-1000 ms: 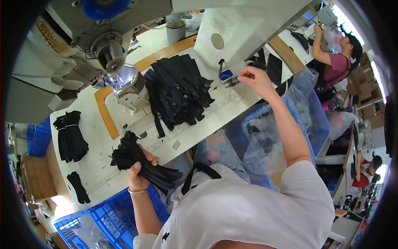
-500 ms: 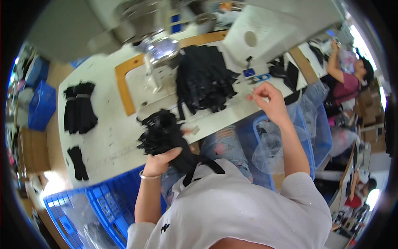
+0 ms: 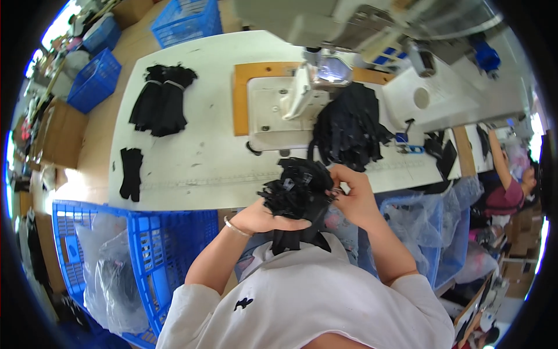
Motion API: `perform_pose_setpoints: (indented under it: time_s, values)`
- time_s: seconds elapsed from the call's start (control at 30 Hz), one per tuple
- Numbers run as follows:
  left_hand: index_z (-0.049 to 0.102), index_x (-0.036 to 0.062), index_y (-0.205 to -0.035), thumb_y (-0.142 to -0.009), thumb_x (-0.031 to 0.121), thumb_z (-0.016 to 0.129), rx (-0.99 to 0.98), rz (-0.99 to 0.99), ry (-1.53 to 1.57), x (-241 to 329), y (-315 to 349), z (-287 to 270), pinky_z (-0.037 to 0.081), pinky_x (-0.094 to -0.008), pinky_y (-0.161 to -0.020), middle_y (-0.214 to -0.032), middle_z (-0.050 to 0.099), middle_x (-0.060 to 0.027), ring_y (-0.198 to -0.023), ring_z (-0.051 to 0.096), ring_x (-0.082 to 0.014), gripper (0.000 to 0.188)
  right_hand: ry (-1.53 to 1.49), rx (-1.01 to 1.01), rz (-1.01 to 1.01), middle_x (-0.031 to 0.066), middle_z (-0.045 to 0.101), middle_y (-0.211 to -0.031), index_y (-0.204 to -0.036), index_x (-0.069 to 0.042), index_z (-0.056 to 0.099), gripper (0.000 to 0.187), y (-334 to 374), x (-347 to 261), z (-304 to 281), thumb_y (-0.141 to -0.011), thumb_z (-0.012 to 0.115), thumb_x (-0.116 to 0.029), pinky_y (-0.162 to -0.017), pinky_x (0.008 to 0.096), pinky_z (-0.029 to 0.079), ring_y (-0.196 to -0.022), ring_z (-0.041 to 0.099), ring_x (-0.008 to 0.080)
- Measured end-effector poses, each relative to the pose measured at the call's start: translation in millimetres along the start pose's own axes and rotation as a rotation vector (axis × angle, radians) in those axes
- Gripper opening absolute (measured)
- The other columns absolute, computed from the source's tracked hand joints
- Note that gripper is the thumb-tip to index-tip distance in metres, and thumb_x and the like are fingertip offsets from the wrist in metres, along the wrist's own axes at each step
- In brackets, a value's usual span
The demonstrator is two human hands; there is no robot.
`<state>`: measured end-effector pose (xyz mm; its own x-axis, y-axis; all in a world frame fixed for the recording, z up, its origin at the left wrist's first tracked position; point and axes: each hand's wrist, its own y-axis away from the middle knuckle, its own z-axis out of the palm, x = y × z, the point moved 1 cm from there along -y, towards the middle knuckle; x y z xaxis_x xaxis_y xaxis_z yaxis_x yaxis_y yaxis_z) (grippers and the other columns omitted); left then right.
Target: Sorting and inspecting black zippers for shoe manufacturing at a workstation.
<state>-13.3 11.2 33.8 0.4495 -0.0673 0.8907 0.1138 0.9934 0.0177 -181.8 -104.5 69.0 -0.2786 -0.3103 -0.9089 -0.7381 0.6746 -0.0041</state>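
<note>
The bundle [image 3: 299,189] of black fabric strips sits between both hands, just off the near edge of the bench [image 3: 197,168], close to the person's chest. The left hand [image 3: 264,218] lies under it, palm up and cupped, fingers curled on the lower strips, so it seems to carry the weight. The right hand [image 3: 354,195] comes in from the bundle's right side, fingertips pressed together and pinching a strip at the edge, thumb hidden behind the cloth; that grip looks suited to picking 1 piece off the mass. Loose ends [image 3: 299,235] hang down below the left hand toward the white shirt.

Just beyond the right hand a larger heap [image 3: 349,128] of the same black strips lies on the bench, against the sewing machine [image 3: 302,99], within easy reach. Further out past the left hand are 2 tied bunches [image 3: 161,99] and a small flat stack [image 3: 130,173], well apart from each other. Below and left of the left hand stand blue crates [image 3: 168,244] with clear bags. Far to the right, another person [image 3: 511,186] works at a separate bench
</note>
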Motion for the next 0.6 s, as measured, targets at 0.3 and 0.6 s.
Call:
perform_pose_setpoints:
  time_s: [0.3, 0.6]
  values:
    - [0.057, -0.0005, -0.115, -0.068, 0.001, 0.077, 0.048, 0.088, -0.191, 16, 24, -34, 0.046, -0.0318, -0.089, -0.107, 0.062, -0.0067, -0.098, 0.057, -0.0167, 0.052, -0.295, -0.099, -0.324, -0.0013, 0.053, -0.068, -0.084, -0.003, 0.064, 0.009, 1, 27, -19, -0.079, 0.07, -0.009, -0.073, 0.0268, 0.047, -0.063, 0.049, 0.009]
    - [0.06, 0.0033, -0.107, -0.067, 0.006, 0.072, 0.169, 0.197, -0.87, 45, 6, -18, 0.05, -0.0347, -0.076, -0.091, 0.064, -0.0172, -0.085, 0.061, -0.0369, 0.041, -0.881, -0.378, 0.131, 0.0007, 0.049, -0.074, -0.149, -0.014, -0.001, 0.107, -17, -17, -17, -0.077, 0.073, -0.043, -0.056, 0.0282, 0.055, -0.055, 0.05, 0.0111]
